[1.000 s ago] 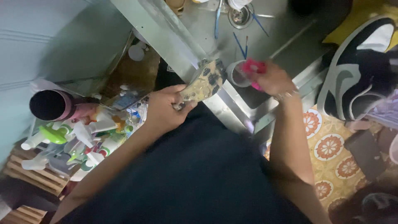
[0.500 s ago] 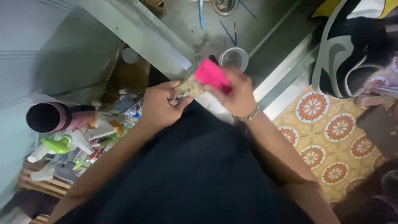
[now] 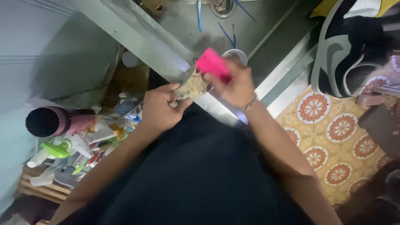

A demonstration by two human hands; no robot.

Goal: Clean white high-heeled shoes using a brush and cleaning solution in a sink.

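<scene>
1. right hand (image 3: 235, 85) grips a bright pink sponge (image 3: 212, 65), fingers wrapped over its lower end, and presses it against the upper edge of a small patterned dish (image 3: 192, 86).
2. left hand (image 3: 160, 109) is clenched on the lower edge of that dish, thumb on top and fingers curled beneath; the dish is tilted and looks yellowish with a speckled pattern, though blur hides the detail.
3. both hands meet over the front rim of a steel sink (image 3: 266, 37), just in front of the person's dark clothing.
4. a thin bracelet (image 3: 250, 104) circles the right wrist.
5. a white cup (image 3: 236, 53) stands in the sink basin just behind the sponge, partly hidden by it.
6. farther back in the basin lie several thin blue-handled brushes (image 3: 230, 33), near the round drain (image 3: 222, 6).
7. to the left, below the counter edge, a wooden crate (image 3: 39, 189) holds a clutter of spray bottles and tubes, among them a green spray nozzle (image 3: 56, 149).
8. a dark pink-rimmed tumbler (image 3: 46, 122) lies on its side just above that clutter.
9. to the right, the floor (image 3: 337, 129) shows orange flower-patterned tiles.
</scene>
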